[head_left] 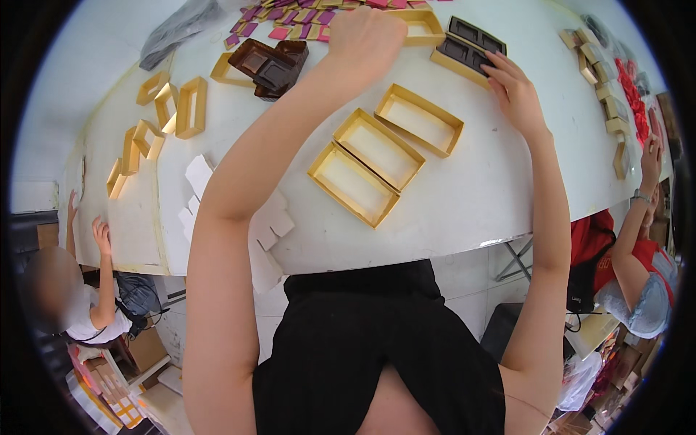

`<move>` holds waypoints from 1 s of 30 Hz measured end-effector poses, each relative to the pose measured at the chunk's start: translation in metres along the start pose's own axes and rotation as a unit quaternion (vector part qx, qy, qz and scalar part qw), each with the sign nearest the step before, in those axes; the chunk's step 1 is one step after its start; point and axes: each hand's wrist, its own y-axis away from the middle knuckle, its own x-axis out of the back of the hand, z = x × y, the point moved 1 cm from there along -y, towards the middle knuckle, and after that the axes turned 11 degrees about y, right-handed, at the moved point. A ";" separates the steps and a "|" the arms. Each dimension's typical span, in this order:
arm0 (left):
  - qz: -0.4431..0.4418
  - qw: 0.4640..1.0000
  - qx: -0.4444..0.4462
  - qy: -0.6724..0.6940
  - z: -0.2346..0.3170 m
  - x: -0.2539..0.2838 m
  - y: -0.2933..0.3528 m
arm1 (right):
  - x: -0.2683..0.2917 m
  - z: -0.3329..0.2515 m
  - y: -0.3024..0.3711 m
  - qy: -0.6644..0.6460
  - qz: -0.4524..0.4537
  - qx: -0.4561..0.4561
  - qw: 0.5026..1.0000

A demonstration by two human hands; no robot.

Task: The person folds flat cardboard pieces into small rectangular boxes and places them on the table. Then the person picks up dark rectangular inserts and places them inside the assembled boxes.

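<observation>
My right hand [513,96] grips the right end of a gold box [464,67], its fingers over the edge and thumb at the near side. A black plastic tray [465,52] sits inside that box. Directly behind it is another black-lined box [475,32]. My left hand [366,45] is closed at the far edge beside a gold box [424,27]; the back of the hand hides its fingers and anything in them. Small square pieces [284,20] in purple, pink and gold lie spread beyond my left forearm. Three gold boxes [366,181] with pale floors lie between my arms.
Stacked dark brown trays [272,65] rest by a gold box [228,71]. Several gold frames [190,109] stand at left. White cut card [268,225] lies under my left forearm. Co-workers' hands [101,235] [651,156] are at both sides, with red ribbon [632,101] at right.
</observation>
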 end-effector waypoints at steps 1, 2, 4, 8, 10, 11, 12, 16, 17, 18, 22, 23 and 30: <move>0.013 1.000 -0.025 0.009 0.011 0.009 0.006 | -0.002 0.007 -0.002 0.001 0.002 -0.009 1.000; -0.008 0.997 -0.067 0.031 0.016 0.011 0.012 | -0.006 0.011 -0.008 -0.003 0.006 -0.012 1.000; -0.050 0.985 -0.147 0.075 0.025 0.008 0.020 | -0.009 0.017 -0.015 -0.014 -0.016 -0.009 1.000; -0.094 0.984 -0.134 0.068 0.025 0.003 0.020 | 0.001 0.000 -0.016 -0.031 -0.008 -0.016 0.999; -0.038 0.990 -0.120 0.070 0.001 0.004 0.024 | 0.020 -0.019 -0.003 -0.090 -0.014 -0.023 0.996; -0.009 0.993 -0.110 0.033 -0.014 0.013 0.030 | 0.031 -0.030 0.006 -0.140 -0.034 -0.032 0.989; 0.020 0.995 -0.099 -0.007 -0.032 0.027 0.039 | 0.038 -0.042 0.013 -0.192 -0.052 -0.039 0.979; -0.226 0.957 0.101 -0.151 -0.069 0.030 0.067 | 0.044 -0.082 0.031 -0.212 -0.073 0.052 0.973; -0.219 0.957 0.111 -0.155 -0.078 0.025 0.073 | 0.044 -0.090 0.031 -0.236 -0.074 0.056 0.967; -0.213 0.956 0.121 -0.160 -0.087 0.018 0.076 | 0.043 -0.094 0.031 -0.200 -0.065 0.067 0.975; -0.137 0.976 0.154 -0.070 -0.079 0.029 0.069 | 0.039 -0.114 0.037 -0.125 -0.002 0.090 0.988; -0.111 0.983 0.141 -0.037 -0.078 0.032 0.067 | 0.035 -0.118 0.043 -0.103 0.008 0.108 0.989; -0.110 0.972 0.043 0.205 -0.071 0.040 0.059 | 0.046 -0.128 0.050 -0.038 0.036 0.165 0.985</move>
